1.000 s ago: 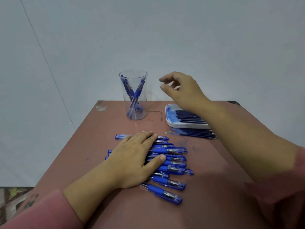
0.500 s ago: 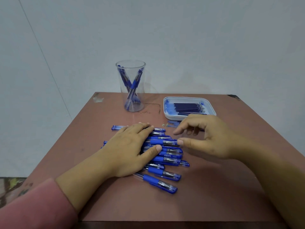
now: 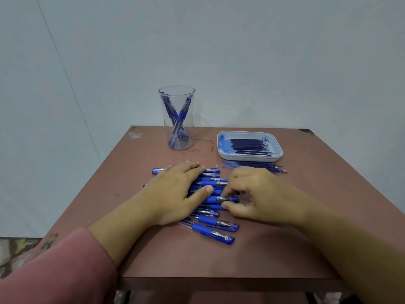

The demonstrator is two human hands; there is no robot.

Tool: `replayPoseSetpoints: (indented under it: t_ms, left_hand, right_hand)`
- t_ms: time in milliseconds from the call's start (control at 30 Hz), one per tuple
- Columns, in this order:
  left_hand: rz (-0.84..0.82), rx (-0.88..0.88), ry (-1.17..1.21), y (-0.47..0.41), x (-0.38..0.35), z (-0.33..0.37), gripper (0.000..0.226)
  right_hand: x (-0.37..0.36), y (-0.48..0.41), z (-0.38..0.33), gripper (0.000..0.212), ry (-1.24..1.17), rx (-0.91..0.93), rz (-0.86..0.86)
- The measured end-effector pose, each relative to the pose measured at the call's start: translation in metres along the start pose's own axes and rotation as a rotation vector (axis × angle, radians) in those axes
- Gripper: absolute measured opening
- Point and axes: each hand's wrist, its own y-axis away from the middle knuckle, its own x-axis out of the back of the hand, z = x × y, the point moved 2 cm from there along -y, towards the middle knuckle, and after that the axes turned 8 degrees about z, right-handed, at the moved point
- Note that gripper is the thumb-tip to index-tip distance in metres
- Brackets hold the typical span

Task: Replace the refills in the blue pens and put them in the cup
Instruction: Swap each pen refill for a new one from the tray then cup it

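Several blue pens [image 3: 213, 224] lie in a heap at the middle of the brown table [image 3: 285, 238]. My left hand [image 3: 175, 191] rests flat on the heap with straight fingers. My right hand [image 3: 256, 194] pinches the tip end of one blue pen [image 3: 213, 199] in the heap between thumb and fingers. A clear plastic cup [image 3: 177, 117] with a few blue pens inside stands at the back of the table. A white tray [image 3: 249, 157] holding several dark blue refills [image 3: 247, 144] sits at the back right.
More loose refills [image 3: 256, 167] lie on the table just in front of the tray, beyond my right hand. A grey wall stands behind the table. Pink sleeves cover both forearms at the frame's lower edge.
My right hand came down from near the cup, crossed in front of the tray and took hold of a pen in the heap. My left hand stayed on the heap.
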Motion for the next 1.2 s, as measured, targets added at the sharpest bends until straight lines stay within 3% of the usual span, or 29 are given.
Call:
replayPoseSetpoints:
  t_ms: [300, 467, 733, 1200]
  left_hand:
    - [0.218, -0.106, 0.062, -0.004, 0.015, 0.000, 0.066]
    - [0.380, -0.283, 0.017, -0.020, 0.021, 0.008, 0.042]
    - [0.318, -0.239, 0.231, -0.047, 0.011, 0.008, 0.033]
    - [0.270, -0.114, 0.451, -0.046, 0.005, -0.002, 0.022]
  right_hand:
    - [0.007, -0.003, 0.023, 0.016, -0.117, -0.104, 0.262]
    - [0.013, -0.006, 0.036, 0.015, -0.146, -0.170, 0.369]
    - [0.011, -0.010, 0.044, 0.013, -0.344, -0.326, 0.437]
    - [0.005, -0.022, 0.040, 0.011, -0.255, -0.212, 0.446]
